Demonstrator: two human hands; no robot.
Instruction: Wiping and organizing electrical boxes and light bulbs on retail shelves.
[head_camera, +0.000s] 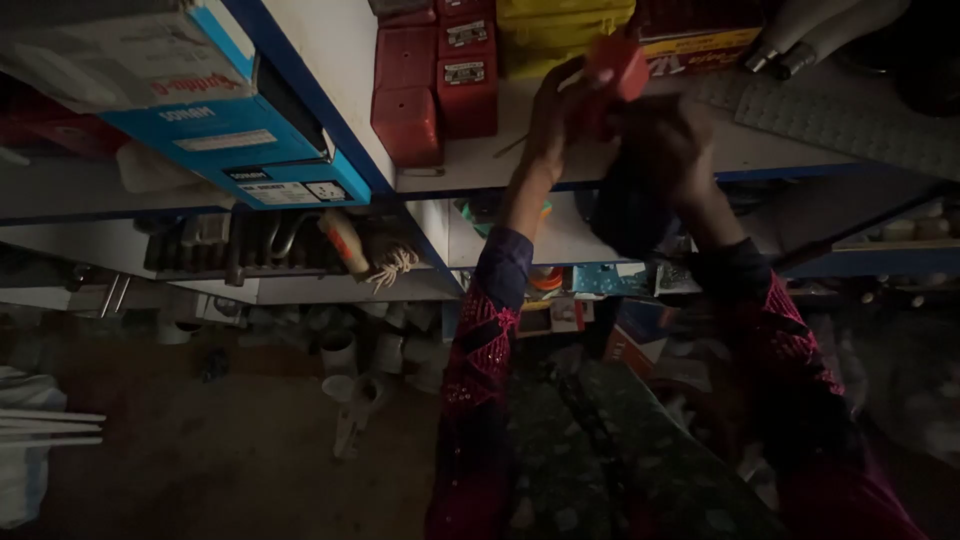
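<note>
Both my arms reach up to a white shelf (620, 160) with blue edges. My left hand (553, 110) and my right hand (662, 135) are closed together around a small red box (617, 62) held just above the shelf board. To the left of it stands a stack of similar red boxes (436, 85) with small white labels. Behind my hands sit a yellow box (560, 30) and a dark box with a yellow stripe (700, 40). My sleeves are dark red with a pattern.
A blue and white carton (250, 150) lies on the left shelf. Below it are dark tubes, a wooden-handled tool (345, 240) and white pipe fittings (380, 350). A grey perforated mat (850, 120) lies at right. White rods (50, 425) stick out at lower left.
</note>
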